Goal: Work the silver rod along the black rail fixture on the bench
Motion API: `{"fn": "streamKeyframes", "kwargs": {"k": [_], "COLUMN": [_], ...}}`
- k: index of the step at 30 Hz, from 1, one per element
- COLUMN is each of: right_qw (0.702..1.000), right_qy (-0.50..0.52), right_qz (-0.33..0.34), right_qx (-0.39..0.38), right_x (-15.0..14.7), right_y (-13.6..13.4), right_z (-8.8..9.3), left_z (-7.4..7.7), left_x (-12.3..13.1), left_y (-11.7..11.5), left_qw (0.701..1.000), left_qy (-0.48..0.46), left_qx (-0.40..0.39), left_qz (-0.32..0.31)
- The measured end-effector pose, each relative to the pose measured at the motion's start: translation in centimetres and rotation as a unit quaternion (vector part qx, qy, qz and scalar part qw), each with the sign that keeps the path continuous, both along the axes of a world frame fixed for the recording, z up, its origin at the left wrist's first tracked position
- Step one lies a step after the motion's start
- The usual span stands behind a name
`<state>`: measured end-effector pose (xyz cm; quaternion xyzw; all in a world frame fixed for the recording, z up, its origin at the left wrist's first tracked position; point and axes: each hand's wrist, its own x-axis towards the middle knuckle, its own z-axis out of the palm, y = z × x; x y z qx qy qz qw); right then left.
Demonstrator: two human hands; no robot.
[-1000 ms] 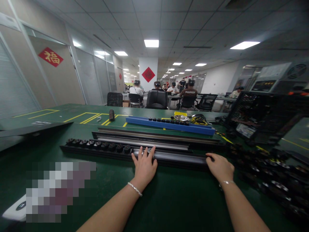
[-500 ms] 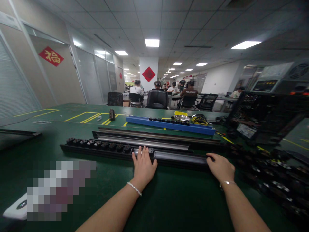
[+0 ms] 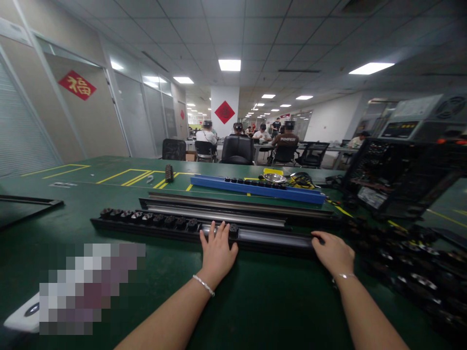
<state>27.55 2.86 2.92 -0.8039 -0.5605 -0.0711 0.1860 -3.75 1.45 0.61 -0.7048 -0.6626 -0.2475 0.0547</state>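
A long black rail (image 3: 277,239) lies across the green table, with several black round pieces (image 3: 148,218) seated in a row along its left part. One separate black piece (image 3: 233,230) sits in the channel just right of my left hand's fingers. My left hand (image 3: 218,250) rests on the middle of the rail, fingers spread. At the rail's right end, my right hand (image 3: 333,252) has its thumb and curled fingers around the end. Behind it lie a rail with a silver channel (image 3: 219,215) and a longer dark rail (image 3: 248,204).
Farther back is a blue rail (image 3: 255,188) holding black pieces. A black pile of parts (image 3: 419,272) lies on the right, before a dark open case (image 3: 386,170). A blurred-out white object (image 3: 22,311) is front left. Several people sit at far tables.
The separate black piece has moved slightly right along the channel. My left hand's fingers have shifted a little to the right; my right hand has stayed in place.
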Motion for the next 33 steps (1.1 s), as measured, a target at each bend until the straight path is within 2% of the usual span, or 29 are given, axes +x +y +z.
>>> {"fn": "streamKeyframes", "kwargs": {"k": [18, 23, 29, 33], "right_qw": [0.998, 0.998, 0.999, 0.998], "right_qy": [0.002, 0.012, 0.013, 0.003], "right_qz": [0.024, 0.024, -0.002, 0.033], "right_qx": [0.056, 0.05, 0.032, 0.045], "right_x": [0.4, 0.4, -0.5, -1.8], "right_y": [0.2, 0.3, 0.3, 0.3], "right_z": [-0.9, -1.0, -0.9, -0.7], "left_z": [-0.1, 0.0, 0.3, 0.5], "left_x": [-0.1, -0.2, -0.1, 0.0], "left_y": [0.1, 0.1, 0.0, -0.1], "left_qw": [1.0, 1.0, 1.0, 1.0], "left_qy": [-0.001, 0.001, 0.007, 0.01], "left_qx": [0.011, 0.002, -0.018, -0.02], "left_qz": [-0.011, -0.013, -0.009, -0.007]}}
